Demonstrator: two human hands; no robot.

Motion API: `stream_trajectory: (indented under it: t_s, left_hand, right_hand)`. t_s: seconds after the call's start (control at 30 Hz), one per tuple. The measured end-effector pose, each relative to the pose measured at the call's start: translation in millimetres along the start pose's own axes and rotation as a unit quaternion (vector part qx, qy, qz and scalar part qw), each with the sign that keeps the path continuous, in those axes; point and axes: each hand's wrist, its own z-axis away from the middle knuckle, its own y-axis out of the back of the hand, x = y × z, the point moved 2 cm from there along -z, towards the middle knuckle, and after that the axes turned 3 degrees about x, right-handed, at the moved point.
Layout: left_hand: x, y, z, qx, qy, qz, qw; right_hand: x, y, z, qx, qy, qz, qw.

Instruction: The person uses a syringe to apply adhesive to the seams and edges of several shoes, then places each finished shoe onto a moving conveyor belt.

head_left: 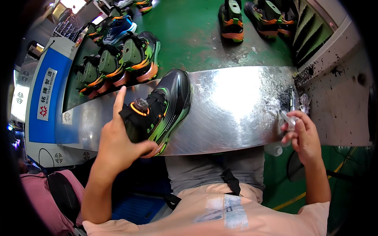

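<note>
A black and green athletic shoe [169,104] with orange trim lies on the shiny metal shelf, its toe pointing away from me. A round dark dial [140,104] sits on it near the collar. My left hand [118,143] is at its heel end, index finger stretched up and thumb spread out; whether the thumb touches the heel I cannot tell. At the right end of the shelf, my right hand [305,137] pinches a small clear, plastic-looking piece [290,121]. Its exact kind is unclear.
The metal shelf [224,133] spans in front of me. Behind it on a green surface [189,31] stand several similar shoes [136,55], and more shoes [231,21] at far right. A blue and white machine panel [45,98] borders the left; a pale machine housing [338,102] the right.
</note>
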Motion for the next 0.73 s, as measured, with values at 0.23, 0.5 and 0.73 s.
stream_trajectory:
  t_s: [0.23,0.5,0.73]
  left_hand:
    - [-33,25,-39,-0.044,-0.150,-0.004,0.988]
    - [-40,3,-6,0.130,-0.274,-0.050,0.952]
    - [-49,-24,68,0.235,-0.266,-0.062,0.933]
  right_hand:
    - [-2,-12,9,-0.035,0.011,-0.035,0.999]
    - [10,-31,4,-0.033,0.155,0.108,0.981]
    - [10,-39,1,0.007,0.167,0.277,0.946]
